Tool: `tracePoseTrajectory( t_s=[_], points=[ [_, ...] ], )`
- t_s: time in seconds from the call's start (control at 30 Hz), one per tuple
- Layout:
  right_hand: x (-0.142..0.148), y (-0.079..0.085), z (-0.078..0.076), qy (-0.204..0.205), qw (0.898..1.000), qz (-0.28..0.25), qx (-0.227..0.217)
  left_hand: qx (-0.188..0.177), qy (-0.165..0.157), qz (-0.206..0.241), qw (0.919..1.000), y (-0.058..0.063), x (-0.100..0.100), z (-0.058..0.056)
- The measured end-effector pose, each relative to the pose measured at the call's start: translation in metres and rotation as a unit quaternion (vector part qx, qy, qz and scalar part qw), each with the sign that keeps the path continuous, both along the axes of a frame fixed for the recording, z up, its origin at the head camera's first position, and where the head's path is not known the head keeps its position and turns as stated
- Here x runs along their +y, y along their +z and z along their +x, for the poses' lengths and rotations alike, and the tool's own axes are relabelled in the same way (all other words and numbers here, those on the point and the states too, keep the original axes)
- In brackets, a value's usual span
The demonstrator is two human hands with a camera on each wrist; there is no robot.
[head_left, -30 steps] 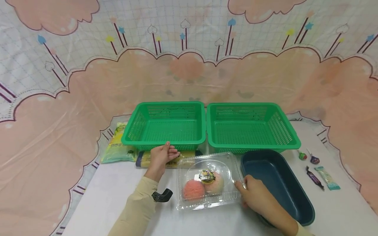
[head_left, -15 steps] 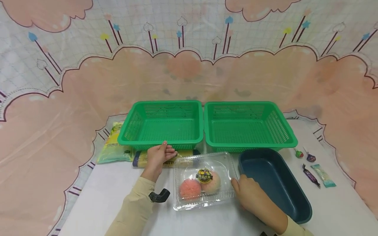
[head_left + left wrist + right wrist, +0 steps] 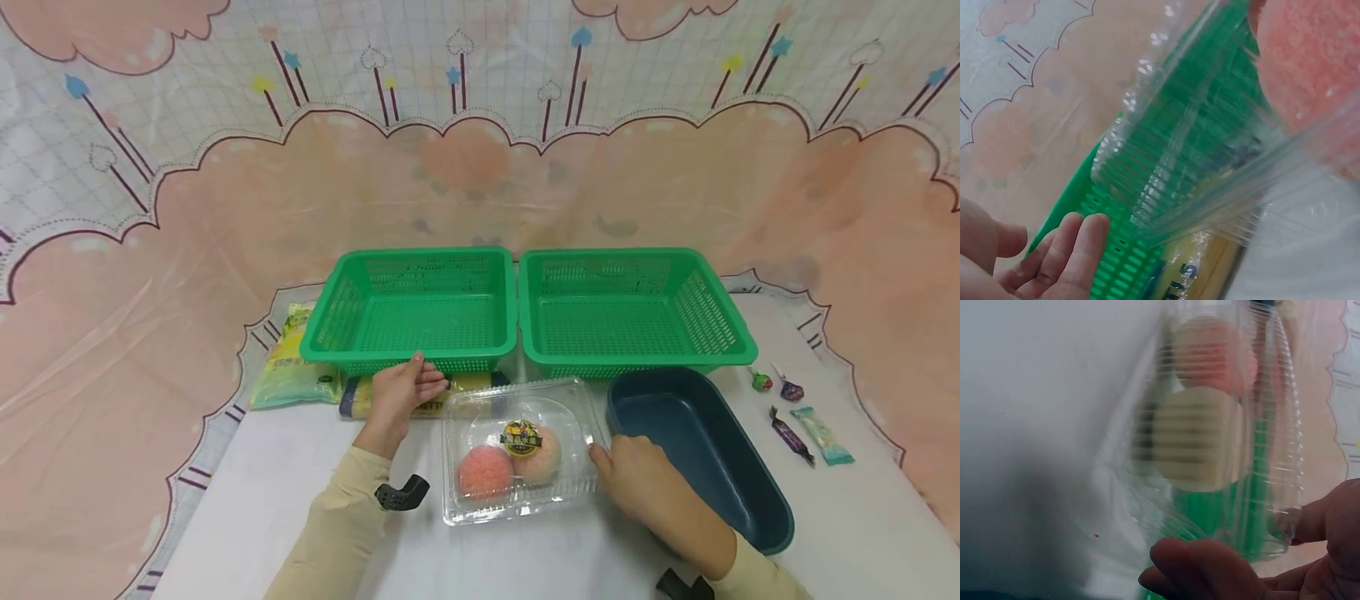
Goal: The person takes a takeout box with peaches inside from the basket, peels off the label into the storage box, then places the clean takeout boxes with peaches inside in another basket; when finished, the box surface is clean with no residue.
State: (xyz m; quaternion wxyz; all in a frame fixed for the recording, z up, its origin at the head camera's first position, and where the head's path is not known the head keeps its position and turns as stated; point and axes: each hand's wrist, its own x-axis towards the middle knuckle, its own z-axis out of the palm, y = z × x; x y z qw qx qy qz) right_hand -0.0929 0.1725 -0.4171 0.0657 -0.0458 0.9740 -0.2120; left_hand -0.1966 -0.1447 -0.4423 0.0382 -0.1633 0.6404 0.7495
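Note:
A clear plastic clamshell box (image 3: 480, 412) with a round sticker holds two round, peach-like items, one pink (image 3: 485, 472) and one paler (image 3: 543, 458). My right hand (image 3: 648, 479) pinches the box's right edge; in the right wrist view the thumb lies on the rim and the fingers curl beneath. My left hand (image 3: 397, 400) holds nothing. It hovers by the box's upper left corner, over a yellow pack of spaghetti (image 3: 468, 383), with fingers (image 3: 1088, 250) extended and relaxed. The ribbed side of the box fills much of the left wrist view.
Two green baskets (image 3: 420, 365) (image 3: 637, 360) stand side by side at the back. A dark blue tray (image 3: 697, 433) lies right of the box. Lollipops (image 3: 791, 390) and wrapped candies (image 3: 822, 435) lie far right. A yellow-green bag (image 3: 292, 367) sits by the left basket.
The head view shifts slightly. Both hands and the box keep nearly the same places relative to the baskets, the right hand still pinching the box's edge.

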Motion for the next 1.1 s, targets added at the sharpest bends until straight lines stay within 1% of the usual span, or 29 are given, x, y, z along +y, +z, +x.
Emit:
tracePoseTrajectory(
  t_s=[0.07, 0.13, 0.27, 0.37, 0.47, 0.53, 0.6, 0.73, 0.8, 0.93, 1.1],
  points=[
    [0.002, 0.003, -0.001, 0.003, 1.000, -0.003, -0.003, 0.003, -0.005, -0.015, 0.9999, 0.002, -0.001, 0.002],
    [0.004, 0.007, -0.001, 0.005, 1.000, -0.006, -0.009, 0.004, -0.013, -0.041, 0.9991, 0.004, 0.000, 0.005],
    [0.008, 0.013, -0.002, -0.002, 0.999, -0.019, -0.033, 0.015, -0.030, -0.096, 0.9949, 0.008, 0.004, 0.013],
    [0.010, 0.018, -0.005, -0.004, 0.999, -0.029, -0.042, 0.032, -0.040, -0.138, 0.9892, 0.009, 0.007, 0.020],
    [0.012, 0.025, -0.007, 0.004, 0.999, -0.034, -0.035, 0.042, -0.061, -0.178, 0.9812, 0.010, 0.010, 0.029],
    [0.013, 0.030, -0.009, 0.010, 0.999, -0.034, -0.027, 0.042, -0.078, -0.202, 0.9754, 0.011, 0.012, 0.034],
    [0.014, 0.033, -0.011, 0.017, 0.999, -0.032, -0.014, 0.038, -0.095, -0.214, 0.9714, 0.011, 0.015, 0.039],
    [0.014, 0.041, -0.019, 0.025, 0.999, -0.029, 0.005, 0.028, -0.114, -0.210, 0.9705, 0.008, 0.022, 0.050],
    [0.012, 0.046, -0.023, 0.027, 0.999, -0.027, 0.010, 0.025, -0.118, -0.199, 0.9725, 0.004, 0.026, 0.054],
    [0.004, 0.057, -0.031, 0.033, 0.999, -0.020, 0.019, 0.019, -0.111, -0.171, 0.9788, -0.004, 0.034, 0.061],
    [-0.010, 0.068, -0.043, 0.048, 0.999, -0.013, 0.016, 0.008, -0.098, -0.141, 0.9851, -0.012, 0.040, 0.065]
  ],
)
